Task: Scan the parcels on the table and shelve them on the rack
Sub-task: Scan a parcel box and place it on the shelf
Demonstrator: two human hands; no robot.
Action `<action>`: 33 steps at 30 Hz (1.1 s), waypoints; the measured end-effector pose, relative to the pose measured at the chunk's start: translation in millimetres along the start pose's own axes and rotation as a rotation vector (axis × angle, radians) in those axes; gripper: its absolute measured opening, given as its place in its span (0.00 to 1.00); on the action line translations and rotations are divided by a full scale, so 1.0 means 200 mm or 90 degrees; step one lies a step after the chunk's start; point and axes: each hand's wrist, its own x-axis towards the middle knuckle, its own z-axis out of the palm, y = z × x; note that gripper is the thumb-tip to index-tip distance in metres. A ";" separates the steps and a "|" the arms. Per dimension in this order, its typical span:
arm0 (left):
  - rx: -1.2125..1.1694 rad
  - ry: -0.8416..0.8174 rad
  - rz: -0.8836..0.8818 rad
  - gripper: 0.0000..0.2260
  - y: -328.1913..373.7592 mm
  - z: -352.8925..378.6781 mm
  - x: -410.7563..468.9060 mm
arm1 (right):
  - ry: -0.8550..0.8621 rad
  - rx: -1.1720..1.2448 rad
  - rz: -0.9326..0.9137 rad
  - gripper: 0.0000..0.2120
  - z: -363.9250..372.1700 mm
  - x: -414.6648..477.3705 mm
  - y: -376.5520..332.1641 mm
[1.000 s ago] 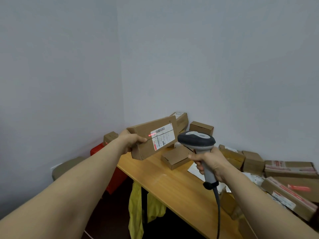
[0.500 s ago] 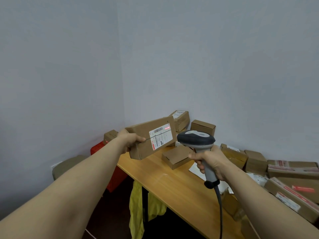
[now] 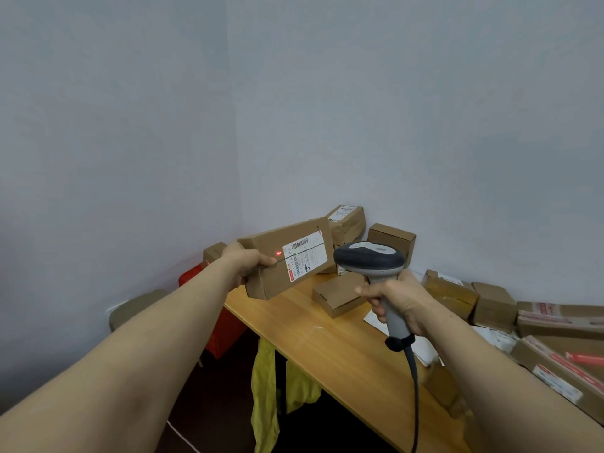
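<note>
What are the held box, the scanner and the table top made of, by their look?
Held box: brown cardboard, matte, folded edges, paper label. Scanner: probably moulded plastic, smooth grey handle, darker head. Table top: wood or wood-look laminate, orange-brown, faintly glossy.

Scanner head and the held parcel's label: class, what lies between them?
In the head view, nothing: only a bare gap of air separates the scanner from the label on the held parcel.
</note>
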 end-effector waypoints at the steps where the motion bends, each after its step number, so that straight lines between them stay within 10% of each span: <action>1: -0.002 0.001 0.001 0.21 0.00 0.00 -0.01 | -0.003 0.001 -0.003 0.10 0.00 0.00 0.00; 18: -0.056 0.123 -0.084 0.27 -0.27 -0.42 -0.41 | -0.093 0.214 0.133 0.08 0.28 0.08 0.13; 33: -0.137 0.255 -0.066 0.17 -0.67 -1.86 -1.41 | -0.255 0.143 0.084 0.10 1.71 -0.58 -0.16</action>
